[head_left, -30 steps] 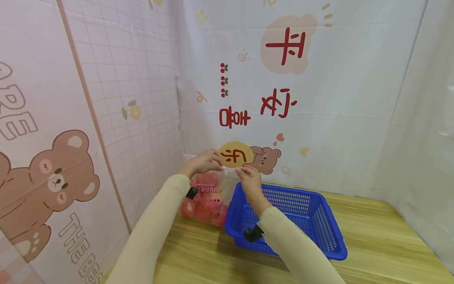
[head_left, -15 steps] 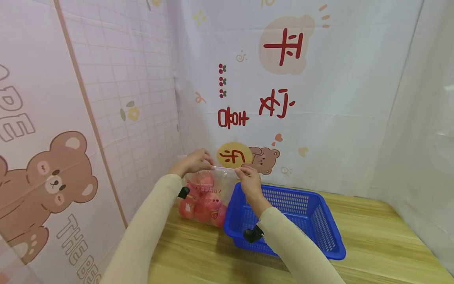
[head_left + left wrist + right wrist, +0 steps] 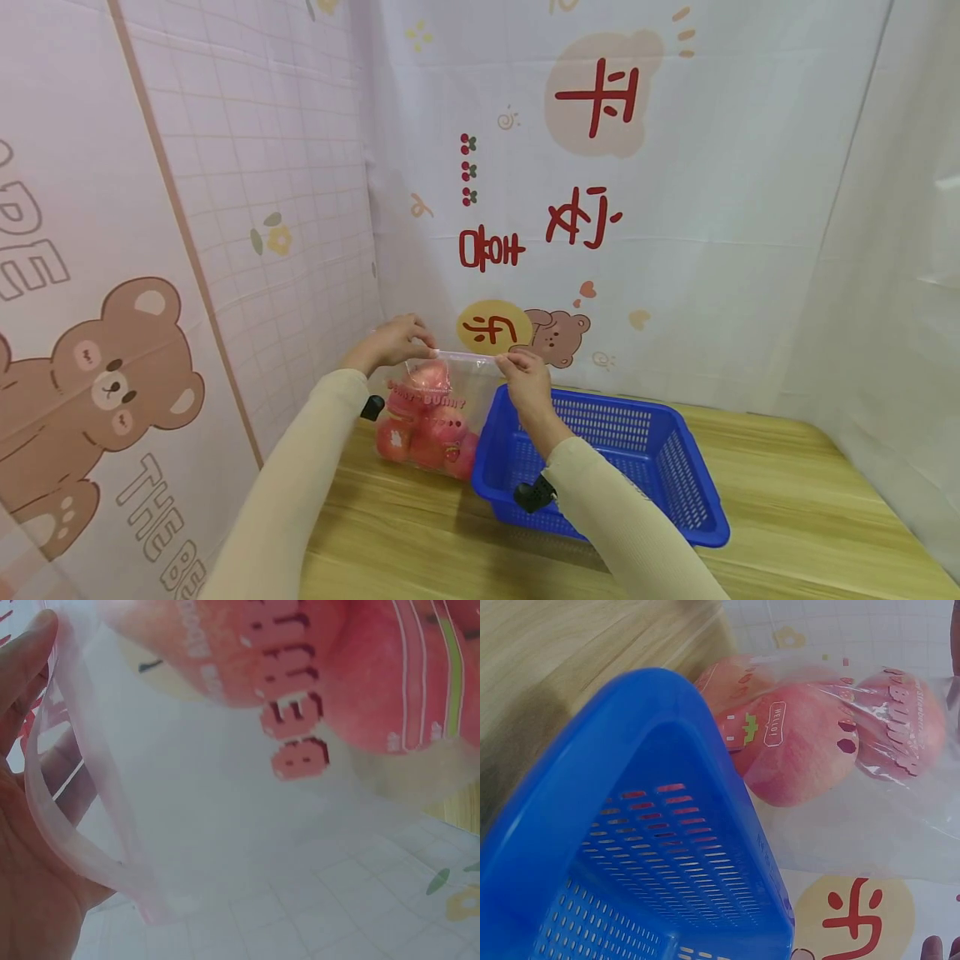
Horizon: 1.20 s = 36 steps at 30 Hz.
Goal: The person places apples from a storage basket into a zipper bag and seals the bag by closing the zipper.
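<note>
A clear zip bag (image 3: 480, 383) printed with pink lettering stands on the table, with several red apples (image 3: 427, 433) inside. My left hand (image 3: 393, 342) pinches the bag's top edge left of its middle. At the right end of that edge, my right hand (image 3: 528, 383) pinches the strip between thumb and finger. Close up in the left wrist view, the bag's mouth gapes on the side by my left hand (image 3: 37, 825). Only fingertips of my right hand (image 3: 934, 949) show in the right wrist view.
A blue perforated basket (image 3: 708, 492) stands on the wooden table (image 3: 795, 483), right beside the bag and under my right forearm. Printed cloth walls (image 3: 712, 250) rise behind and at the left of the table.
My left hand has slid leftward along the bag's top edge, away from my right hand, baring more of the strip and the apples. My right hand keeps its place.
</note>
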Each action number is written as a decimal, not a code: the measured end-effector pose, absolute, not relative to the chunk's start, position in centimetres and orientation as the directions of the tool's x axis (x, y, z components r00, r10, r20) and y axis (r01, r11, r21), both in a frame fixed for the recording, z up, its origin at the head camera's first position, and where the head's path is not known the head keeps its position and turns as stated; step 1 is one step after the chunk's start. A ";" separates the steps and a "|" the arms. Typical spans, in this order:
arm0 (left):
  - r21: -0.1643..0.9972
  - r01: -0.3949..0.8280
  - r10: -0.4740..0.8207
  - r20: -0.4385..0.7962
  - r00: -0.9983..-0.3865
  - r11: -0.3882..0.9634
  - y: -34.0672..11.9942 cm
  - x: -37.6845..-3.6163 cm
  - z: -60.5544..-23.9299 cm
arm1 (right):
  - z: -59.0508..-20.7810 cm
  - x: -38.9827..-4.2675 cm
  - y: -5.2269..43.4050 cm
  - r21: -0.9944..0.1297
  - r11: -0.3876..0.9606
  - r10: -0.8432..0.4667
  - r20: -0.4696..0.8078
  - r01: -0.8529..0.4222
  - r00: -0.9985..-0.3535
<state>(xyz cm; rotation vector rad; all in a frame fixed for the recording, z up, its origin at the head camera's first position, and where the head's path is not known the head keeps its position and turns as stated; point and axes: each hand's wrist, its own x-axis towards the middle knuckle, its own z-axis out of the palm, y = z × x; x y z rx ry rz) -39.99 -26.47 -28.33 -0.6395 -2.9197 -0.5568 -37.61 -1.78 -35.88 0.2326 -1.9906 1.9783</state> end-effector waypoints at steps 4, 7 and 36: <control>0.299 0.423 0.386 0.176 -0.906 0.856 -26.9 -39.7 -28.2 | -35.8 -37.5 -1.7 -0.944 0.028 0.114 0.330 -0.329 -0.937; 0.282 0.431 0.391 0.187 -0.901 0.857 -27.2 -39.6 -28.3 | -35.9 -37.6 -1.7 -0.944 0.024 0.117 0.330 -0.330 -0.937; 0.225 0.434 0.375 0.261 -0.889 0.872 -31.9 -39.3 -28.8 | -36.0 -37.6 -1.4 -0.947 0.007 0.136 0.319 -0.321 -0.938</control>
